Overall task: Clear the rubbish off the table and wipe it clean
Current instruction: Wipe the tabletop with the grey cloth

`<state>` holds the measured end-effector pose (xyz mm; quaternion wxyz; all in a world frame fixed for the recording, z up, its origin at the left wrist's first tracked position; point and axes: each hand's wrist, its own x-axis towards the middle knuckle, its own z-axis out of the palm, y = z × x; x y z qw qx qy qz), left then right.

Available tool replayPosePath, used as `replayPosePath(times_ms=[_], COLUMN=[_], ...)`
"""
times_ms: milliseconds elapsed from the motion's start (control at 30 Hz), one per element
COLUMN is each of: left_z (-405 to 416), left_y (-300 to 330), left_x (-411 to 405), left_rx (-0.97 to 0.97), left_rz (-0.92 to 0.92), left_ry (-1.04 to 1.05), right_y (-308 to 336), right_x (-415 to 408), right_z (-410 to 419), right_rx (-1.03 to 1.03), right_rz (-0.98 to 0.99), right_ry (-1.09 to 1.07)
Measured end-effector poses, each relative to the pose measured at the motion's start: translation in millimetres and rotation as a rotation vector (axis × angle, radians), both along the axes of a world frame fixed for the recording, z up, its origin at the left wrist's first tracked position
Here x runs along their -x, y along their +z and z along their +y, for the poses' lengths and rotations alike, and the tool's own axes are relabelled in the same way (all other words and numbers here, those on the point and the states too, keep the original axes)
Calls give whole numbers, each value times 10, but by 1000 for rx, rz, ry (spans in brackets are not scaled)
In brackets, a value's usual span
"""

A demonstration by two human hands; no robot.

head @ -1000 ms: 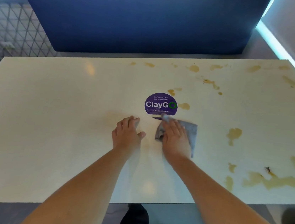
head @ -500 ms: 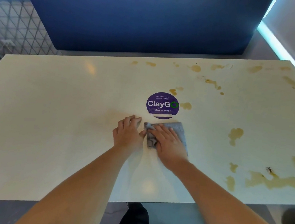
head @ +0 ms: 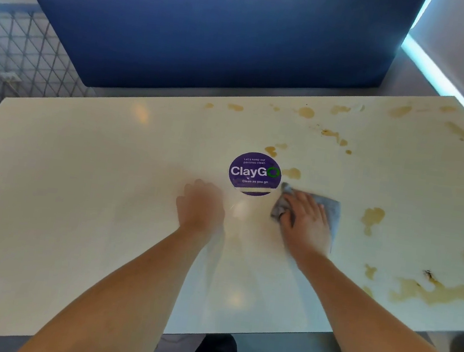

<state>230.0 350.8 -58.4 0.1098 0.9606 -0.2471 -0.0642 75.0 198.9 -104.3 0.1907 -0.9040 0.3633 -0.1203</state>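
1. Nearest us, along the near edge of the table point(head: 74, 215), the surface looks clean; we see no rubbish anywhere on it, so we judge the clearing part done.
2. Toward the near right corner lies the largest brown spill point(head: 438, 292), with smaller drips beside it, none of it wiped yet.
3. At the table's middle, our left hand point(head: 201, 205) rests on the bare top; it is blurred, so we cannot tell whether the fingers are spread or curled.
4. Just to its right, our right hand point(head: 307, 223) presses flat, fingers together, on the grey cloth point(head: 331, 211), which lies on the table just beside the purple sticker point(head: 254, 173).
5. Right of the cloth, one blot point(head: 373, 218) waits, well apart from the hand.
6. Beyond the sticker, toward the far edge and far right corner, many stains point(head: 305, 112) remain.
7. We judge the wiping about half done: left half clean, right half left.
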Motion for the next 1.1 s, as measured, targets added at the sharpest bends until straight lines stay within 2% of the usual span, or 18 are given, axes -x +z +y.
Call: replayPosePath(times_ms=[67, 100, 233, 400, 500, 567, 700, 767, 900, 1033, 1100], left_z=[-65, -103, -293, -508, -641, -715, -792, -797, -813, -840, -841], left_y=[-7, -12, -71, -101, -57, -40, -75, -98, -89, -61, -57], left_x=[-48, -67, -103, -276, -449, -508, -512, -525, -528, -514, -507], left_rx=[3, 10, 49, 46, -12, -54, -77, -48, -53, -78, -72], left_rz=[-16, -11, 9, 45, 119, 164, 166, 165, 165, 166, 174], left_ry=[-8, -9, -39, -80, -95, -98, -62, -51, -38, -28, -30], right_y=[31, 28, -47, -28, 50, 88, 43, 24, 88, 88, 60], right_x=[-71, -94, -7, -168, -406, -486, -272, -238, -596, -649, -579], right_z=[40, 102, 60, -556, -788, -777, -624, -747, -824, -529, -588], right_rx=[-15, -16, 40, -56, -164, -179, -66, -33, -85, -84, -75], right_rz=[-8, -14, -9, 61, 68, 67, 82, 104, 144, 83, 47], right_ry=[-84, -56, 197, -25, -51, 16, 320, 316, 112, 388, 414])
